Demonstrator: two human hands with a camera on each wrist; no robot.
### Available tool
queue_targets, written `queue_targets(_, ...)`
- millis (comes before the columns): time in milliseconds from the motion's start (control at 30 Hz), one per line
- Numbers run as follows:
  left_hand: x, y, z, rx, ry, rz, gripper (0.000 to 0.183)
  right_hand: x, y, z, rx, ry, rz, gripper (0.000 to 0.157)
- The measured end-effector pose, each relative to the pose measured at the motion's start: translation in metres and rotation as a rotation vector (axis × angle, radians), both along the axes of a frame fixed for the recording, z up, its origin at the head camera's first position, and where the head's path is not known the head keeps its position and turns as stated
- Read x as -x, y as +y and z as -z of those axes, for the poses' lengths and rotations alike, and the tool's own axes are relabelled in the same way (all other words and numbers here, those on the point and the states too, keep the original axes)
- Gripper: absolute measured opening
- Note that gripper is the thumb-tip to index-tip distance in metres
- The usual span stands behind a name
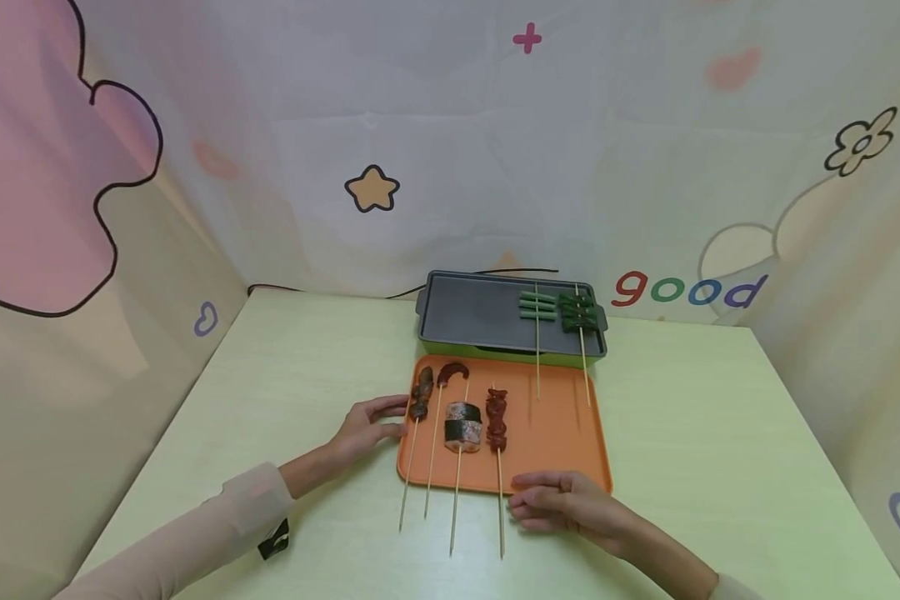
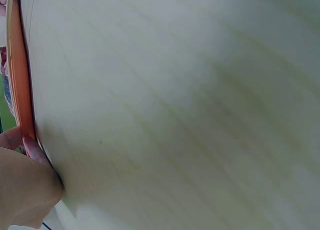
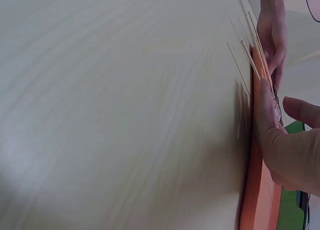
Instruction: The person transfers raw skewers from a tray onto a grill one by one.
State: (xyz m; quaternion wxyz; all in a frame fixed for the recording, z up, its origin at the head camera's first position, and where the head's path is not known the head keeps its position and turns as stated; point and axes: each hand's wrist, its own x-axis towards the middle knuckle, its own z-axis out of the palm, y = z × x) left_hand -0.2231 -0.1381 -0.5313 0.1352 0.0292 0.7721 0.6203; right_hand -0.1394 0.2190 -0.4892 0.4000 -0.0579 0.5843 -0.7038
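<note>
An orange tray [image 1: 551, 446] holds four skewers with their bare sticks jutting over its front edge. From the left they carry dark brown pieces [image 1: 422, 393], a curled reddish-brown piece [image 1: 453, 372], a rice roll with black bands [image 1: 462, 427] and dark red meat pieces [image 1: 497, 419]. My left hand [image 1: 360, 432] rests its fingertips at the tray's left rim; the left wrist view shows fingers against that orange edge. Along the front rim lies my right hand [image 1: 566, 507], fingers extended beside the red meat skewer's stick. In the right wrist view its thumb stands apart.
Behind the tray stands a green grill with a dark grey plate [image 1: 468, 312]. On its right side lie a green-stick skewer [image 1: 537, 306] and a leafy green skewer [image 1: 577, 312], their sticks reaching over the tray. A patterned curtain [image 1: 435, 133] encloses the pale table [image 1: 682, 433].
</note>
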Motion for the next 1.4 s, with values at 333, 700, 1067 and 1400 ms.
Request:
queue_targets(333, -0.001, 0.001, -0.002, -0.01, -0.008, -0.009, 0.052, -0.005, -0.012, 0.007, -0.023, -0.041, 0.024, 0.057)
queue_targets(700, 0.0, 0.0, -0.001, -0.009, -0.002, 0.006, 0.052, -0.009, -0.018, 0.011, -0.008, -0.123, 0.094, 0.062)
queue_targets(1067, 0.001, 0.0, 0.0, -0.017, -0.003, 0.011, 0.053, -0.013, -0.017, 0.006, 0.004, -0.121, 0.115, 0.058)
queue_targets(1400, 0.0, -0.001, 0.0, -0.026, -0.008, 0.008, 0.053, -0.013, -0.014, 0.003, -0.009, -0.1, 0.113, 0.061)
